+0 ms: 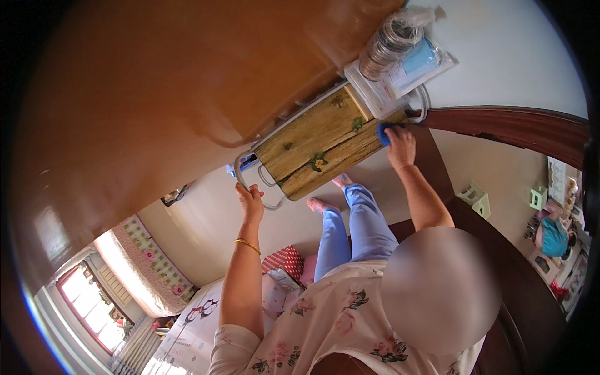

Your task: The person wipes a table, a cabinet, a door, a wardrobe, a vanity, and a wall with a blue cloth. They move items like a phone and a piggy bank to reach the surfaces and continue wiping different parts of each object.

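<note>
A narrow shelf unit with a wood-patterned top [318,145] stands before me, printed with green leaves and a yellow flower. My left hand [250,196] is closed around the curved grey rail [238,171] at its left end. At the right part of the near edge, my right hand [401,145] presses a blue cloth or sponge [384,134] on the top. Clear plastic containers [370,93], a bagged stack of round metal-looking items [389,42] and a blue item in a clear packet [419,61] sit together at the top's far right end.
A glossy brown wooden surface [187,84] rises along the shelf's far side. My slippered feet are just below its near edge. A dark red door frame [501,122] is at right, with a pale green stool [476,199] beyond. A bed [187,323] lies at lower left.
</note>
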Action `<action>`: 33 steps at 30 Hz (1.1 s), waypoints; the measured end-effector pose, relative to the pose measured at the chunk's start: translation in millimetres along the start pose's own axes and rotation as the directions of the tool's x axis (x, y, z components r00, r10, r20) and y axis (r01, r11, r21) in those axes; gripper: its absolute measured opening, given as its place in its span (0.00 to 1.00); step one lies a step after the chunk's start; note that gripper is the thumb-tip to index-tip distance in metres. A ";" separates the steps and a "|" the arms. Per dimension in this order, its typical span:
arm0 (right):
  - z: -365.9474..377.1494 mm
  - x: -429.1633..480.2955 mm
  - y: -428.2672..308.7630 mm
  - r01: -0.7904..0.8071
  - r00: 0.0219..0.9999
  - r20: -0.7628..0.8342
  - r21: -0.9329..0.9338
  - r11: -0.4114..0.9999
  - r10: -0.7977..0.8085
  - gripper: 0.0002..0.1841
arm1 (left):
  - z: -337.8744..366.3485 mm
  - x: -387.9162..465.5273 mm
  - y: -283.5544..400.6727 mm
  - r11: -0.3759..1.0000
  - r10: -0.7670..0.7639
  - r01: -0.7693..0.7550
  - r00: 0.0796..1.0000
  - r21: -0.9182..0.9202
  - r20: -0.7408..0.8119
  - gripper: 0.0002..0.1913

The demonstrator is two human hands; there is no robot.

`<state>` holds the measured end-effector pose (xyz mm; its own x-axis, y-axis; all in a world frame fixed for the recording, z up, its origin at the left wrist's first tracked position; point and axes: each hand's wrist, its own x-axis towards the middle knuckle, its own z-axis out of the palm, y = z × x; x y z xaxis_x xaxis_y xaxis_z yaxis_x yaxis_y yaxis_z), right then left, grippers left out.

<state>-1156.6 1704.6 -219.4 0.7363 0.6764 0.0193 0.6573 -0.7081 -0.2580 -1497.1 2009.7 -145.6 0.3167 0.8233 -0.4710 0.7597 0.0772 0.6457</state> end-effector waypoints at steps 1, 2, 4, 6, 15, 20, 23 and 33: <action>-10.5 7.6 3.8 -0.046 0.998 -0.045 -0.061 0.997 0.044 0.22 | 0.4 -1.6 4.4 1.000 -0.020 0.020 1.000 0.007 -0.001 0.20; -4.3 20.3 10.2 -0.070 0.997 -0.018 -0.063 0.996 0.069 0.23 | 0.2 -2.0 7.5 0.999 -0.041 0.041 0.999 0.014 -0.002 0.20; 8.2 39.7 21.8 -0.133 0.990 0.040 -0.072 0.988 0.136 0.24 | -1.0 0.3 7.4 1.000 -0.006 0.006 1.000 0.025 0.010 0.21; 13.2 40.6 16.3 -0.153 0.987 0.031 -0.107 0.982 0.157 0.27 | -1.7 0.7 5.0 1.000 0.002 -0.002 1.000 0.031 0.008 0.21; 35.6 -9.1 -96.6 -0.192 0.939 0.244 -0.214 0.958 0.243 0.30 | 0.6 -6.7 18.6 0.994 -0.041 0.041 0.999 0.104 0.000 0.21; 50.2 -28.4 -174.9 0.220 0.901 0.366 0.082 0.972 -0.234 0.29 | 8.4 8.5 -16.1 0.983 0.018 -0.016 1.000 0.183 -0.010 0.21; 62.5 15.7 -168.7 0.104 0.876 0.457 0.135 0.985 -0.155 0.31 | 10.1 7.1 -9.2 0.992 -0.043 0.040 0.999 0.117 0.023 0.21; 62.9 48.7 -268.6 0.149 0.942 0.309 -0.039 0.988 -0.130 0.32 | 22.1 0.8 -23.6 0.993 0.099 -0.092 0.991 0.075 -0.088 0.17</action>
<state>-1307.5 1940.4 -209.9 0.5584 0.7919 -0.2472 0.7655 -0.6067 -0.2144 -1502.2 1996.1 -174.5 0.3386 0.8733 -0.3502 0.7678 -0.0413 0.6393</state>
